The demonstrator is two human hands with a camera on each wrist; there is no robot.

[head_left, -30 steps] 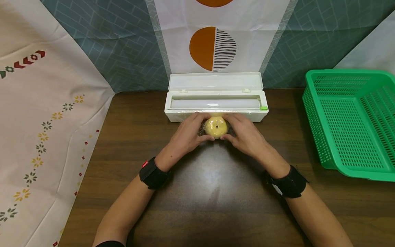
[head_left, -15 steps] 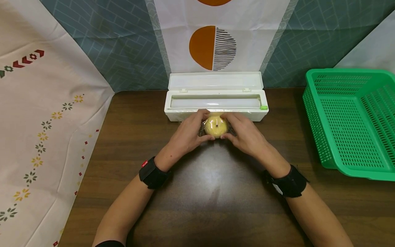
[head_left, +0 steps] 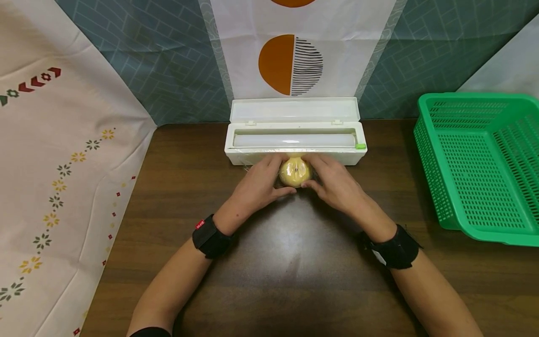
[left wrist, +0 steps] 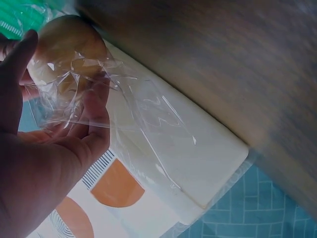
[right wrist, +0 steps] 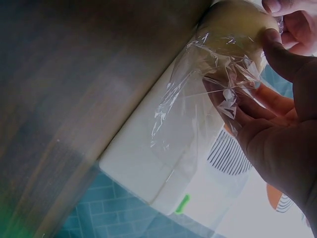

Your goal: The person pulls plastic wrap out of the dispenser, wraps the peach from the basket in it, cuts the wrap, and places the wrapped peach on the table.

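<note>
A round yellow fruit (head_left: 295, 172) with a small dark spot on top sits in front of the white wrap dispenser (head_left: 252, 157). Clear plastic wrap (left wrist: 148, 114) covers it and stretches back over the dispenser's front. From one side my left hand (head_left: 259, 181) grips the wrapped fruit, thumb at the near side and fingers pressing film against its far side. My right hand (head_left: 337, 185) holds it from the other side in much the same way. In the right wrist view, crinkled film (right wrist: 228, 94) bunches over the right fingers.
The dispenser's lid (head_left: 294, 111) stands raised, showing the film roll (head_left: 294, 140) and a green slider (head_left: 360, 146). A green plastic basket (head_left: 446, 196) is at the right on the wooden table (head_left: 286, 281). Patterned cloths hang behind and at the left.
My left fingers lifted slightly, then came down against the fruit's far side, and the left thumb slid a little right. The fruit's dark spot has shifted slightly away from me.
</note>
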